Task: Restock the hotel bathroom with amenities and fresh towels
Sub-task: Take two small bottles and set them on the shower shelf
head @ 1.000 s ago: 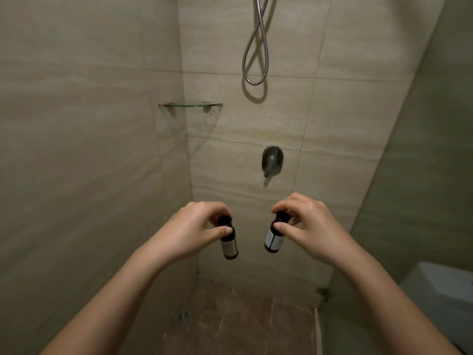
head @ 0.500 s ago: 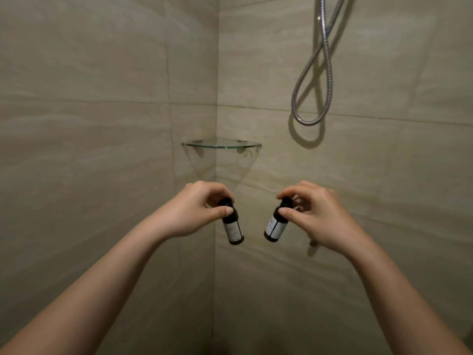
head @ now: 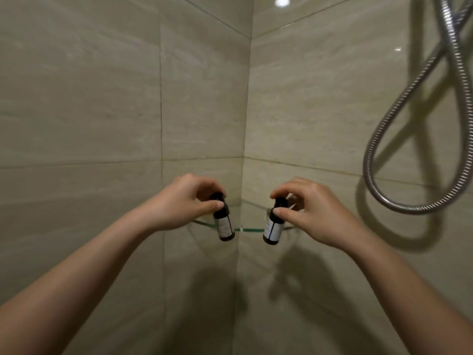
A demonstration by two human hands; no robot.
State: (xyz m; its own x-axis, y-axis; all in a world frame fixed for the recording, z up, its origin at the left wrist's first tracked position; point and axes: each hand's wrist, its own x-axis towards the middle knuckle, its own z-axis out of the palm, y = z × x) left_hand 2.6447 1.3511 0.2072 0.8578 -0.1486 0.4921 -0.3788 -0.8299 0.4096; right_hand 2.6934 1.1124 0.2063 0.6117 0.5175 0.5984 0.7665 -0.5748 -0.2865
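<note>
Head view: two bare forearms reach in from the lower corners of the frame toward the corner of a tiled shower wall (head: 84,103). Just below the middle of the frame, the left hand (head: 184,201) holds a small dark bottle (head: 224,224) by its black cap. Its grip is closed, thumb and curled fingers pinching the top, and the labelled body hangs down, tilted slightly. To the right of it, apart from it, the right hand (head: 314,213) holds a second dark bottle (head: 273,230) the same way, its grip pinched round the cap and neck, white label facing the camera.

Both bottles hang in front of the glass corner shelf (head: 249,229), whose green front edge shows between them. Their bases sit lower in the picture than that edge, and whether either touches the glass cannot be told.

At the right of the frame a ribbed metal shower hose (head: 378,134) loops down the wall and casts a dark shadow. A bright light spot (head: 282,1) shines at the top centre.
</note>
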